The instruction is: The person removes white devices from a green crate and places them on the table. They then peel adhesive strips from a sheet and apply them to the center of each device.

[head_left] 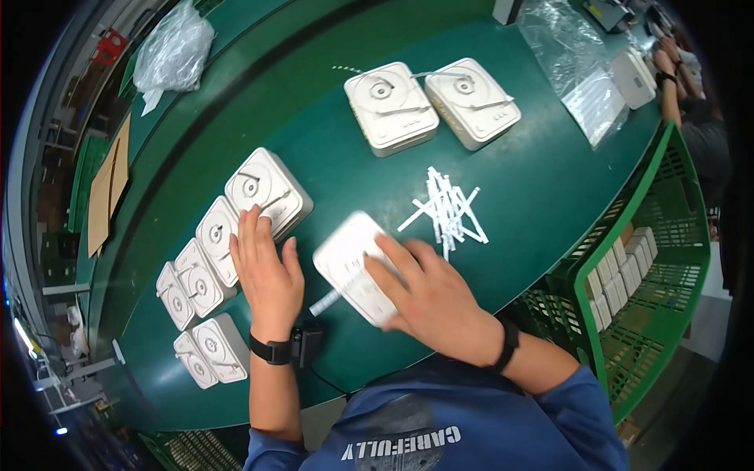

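Note:
My right hand (436,302) grips a white turntable-shaped device (353,263) by its near right side, over the middle of the table. The device is a little blurred, and its top shows no disc or arm. A pale strip (326,302) sticks out past its lower left edge. My left hand (269,275) is open, fingers stretched, its fingertips over the near edge of another white turntable-shaped device (265,188). I cannot tell whether they touch it. Beyond the right hand lies a loose pile of white strips (449,208).
More such devices stand in a row (196,271) at the left, with a pair (393,110) at the back. Plastic bags (577,86) lie at the far right. A green crate (652,345) with small white boxes stands right of the table (510,180). A co-worker's hands (667,59) show at upper right.

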Demonstrator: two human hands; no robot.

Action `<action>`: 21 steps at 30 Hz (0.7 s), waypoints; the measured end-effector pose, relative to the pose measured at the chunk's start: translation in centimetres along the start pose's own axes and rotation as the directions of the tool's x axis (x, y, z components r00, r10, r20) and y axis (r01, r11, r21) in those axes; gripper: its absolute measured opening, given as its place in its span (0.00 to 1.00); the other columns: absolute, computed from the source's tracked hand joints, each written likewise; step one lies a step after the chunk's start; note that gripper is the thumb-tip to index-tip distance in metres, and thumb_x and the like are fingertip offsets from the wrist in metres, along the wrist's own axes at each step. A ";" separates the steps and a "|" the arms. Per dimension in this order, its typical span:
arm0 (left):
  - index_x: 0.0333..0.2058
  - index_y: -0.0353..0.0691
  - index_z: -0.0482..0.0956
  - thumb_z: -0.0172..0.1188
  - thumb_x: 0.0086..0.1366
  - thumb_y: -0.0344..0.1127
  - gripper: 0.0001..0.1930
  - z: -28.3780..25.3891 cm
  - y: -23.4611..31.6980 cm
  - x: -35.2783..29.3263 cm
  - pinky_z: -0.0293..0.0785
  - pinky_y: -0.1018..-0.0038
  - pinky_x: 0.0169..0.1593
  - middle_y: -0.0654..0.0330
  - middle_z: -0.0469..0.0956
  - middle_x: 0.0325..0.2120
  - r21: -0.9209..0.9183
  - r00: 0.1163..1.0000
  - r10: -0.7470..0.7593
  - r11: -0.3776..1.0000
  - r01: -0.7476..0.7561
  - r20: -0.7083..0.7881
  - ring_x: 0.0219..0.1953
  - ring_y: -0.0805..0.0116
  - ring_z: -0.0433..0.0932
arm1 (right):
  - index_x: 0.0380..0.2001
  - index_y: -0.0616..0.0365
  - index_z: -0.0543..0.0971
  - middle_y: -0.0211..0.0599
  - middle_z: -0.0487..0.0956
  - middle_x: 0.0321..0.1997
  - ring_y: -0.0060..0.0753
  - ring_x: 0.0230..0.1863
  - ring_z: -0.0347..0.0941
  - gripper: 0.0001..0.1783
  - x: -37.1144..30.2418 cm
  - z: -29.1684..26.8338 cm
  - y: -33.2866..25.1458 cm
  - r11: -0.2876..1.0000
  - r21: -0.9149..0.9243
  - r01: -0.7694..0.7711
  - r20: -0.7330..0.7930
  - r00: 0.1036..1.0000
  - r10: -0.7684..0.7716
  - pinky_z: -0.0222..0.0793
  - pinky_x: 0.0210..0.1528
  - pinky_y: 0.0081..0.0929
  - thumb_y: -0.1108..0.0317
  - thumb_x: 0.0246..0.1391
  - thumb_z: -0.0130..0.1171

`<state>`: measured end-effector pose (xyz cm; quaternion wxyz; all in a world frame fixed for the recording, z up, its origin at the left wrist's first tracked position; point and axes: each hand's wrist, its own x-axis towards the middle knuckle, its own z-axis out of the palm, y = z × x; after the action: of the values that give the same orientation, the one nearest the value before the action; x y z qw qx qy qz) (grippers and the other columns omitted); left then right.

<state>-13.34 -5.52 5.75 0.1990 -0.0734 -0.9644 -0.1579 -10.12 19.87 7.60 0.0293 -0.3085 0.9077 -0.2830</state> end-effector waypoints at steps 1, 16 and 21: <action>0.56 0.33 0.72 0.66 0.62 0.28 0.24 0.3 -0.8 0.3 0.64 0.49 0.66 0.44 0.72 0.60 0.138 0.999 0.022 0.990 -0.026 0.036 0.63 0.44 0.71 | 0.63 0.62 0.72 0.47 0.65 0.70 0.53 0.62 0.67 0.50 2.0 0.7 0.3 0.999 -0.003 -0.043 -0.107 0.993 0.043 0.73 0.59 0.41 0.61 0.32 0.80; 0.57 0.32 0.70 0.68 0.59 0.32 0.29 1.2 0.9 -1.7 0.50 0.42 0.72 0.44 0.63 0.69 0.222 0.997 0.014 0.975 -0.031 0.078 0.71 0.43 0.62 | 0.39 0.63 0.81 0.44 0.79 0.52 0.50 0.53 0.74 0.13 -0.4 -2.3 10.2 0.895 -0.186 -0.406 -0.418 0.857 0.302 0.74 0.54 0.40 0.79 0.48 0.66; 0.54 0.32 0.72 0.70 0.57 0.33 0.27 -0.8 4.5 -5.1 0.59 0.46 0.67 0.42 0.65 0.67 0.152 0.991 0.042 0.986 -0.061 0.124 0.66 0.42 0.67 | 0.38 0.65 0.80 0.44 0.78 0.51 0.50 0.52 0.74 0.11 -1.7 -1.7 10.7 0.927 -0.089 -0.365 -0.457 0.842 0.288 0.73 0.54 0.39 0.82 0.48 0.64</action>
<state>-7.50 -1.97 5.59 0.1498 -0.0919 -0.9818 -0.0722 -14.95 28.59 3.11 -0.1533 -0.0792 0.9512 -0.2558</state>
